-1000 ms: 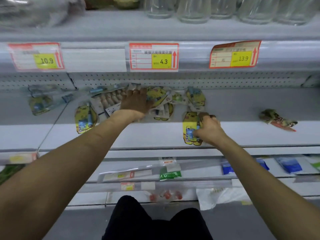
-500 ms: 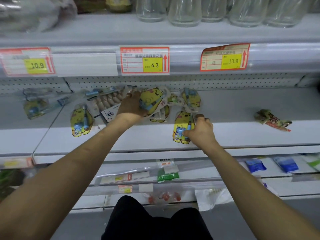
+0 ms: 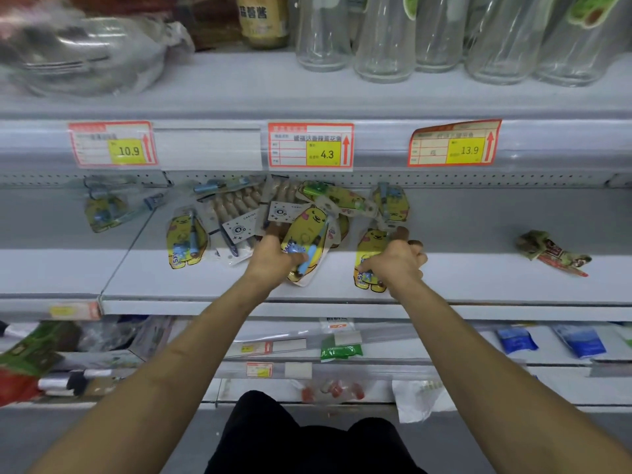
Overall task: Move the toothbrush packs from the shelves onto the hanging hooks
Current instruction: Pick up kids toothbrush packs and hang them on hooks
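Left hand (image 3: pixel 273 260) now closed on a pack (image 3: pixel 309 241), lifted off the heap; right hand (image 3: pixel 396 265) clamps another pack (image 3: pixel 367 258) (hooks unseen) — both ready for hanging.

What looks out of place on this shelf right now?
The toothbrush packs lie in a loose, overlapping heap instead of hanging. A crumpled wrapper sits alone at the right. Left hand and right hand each grip a yellow pack.
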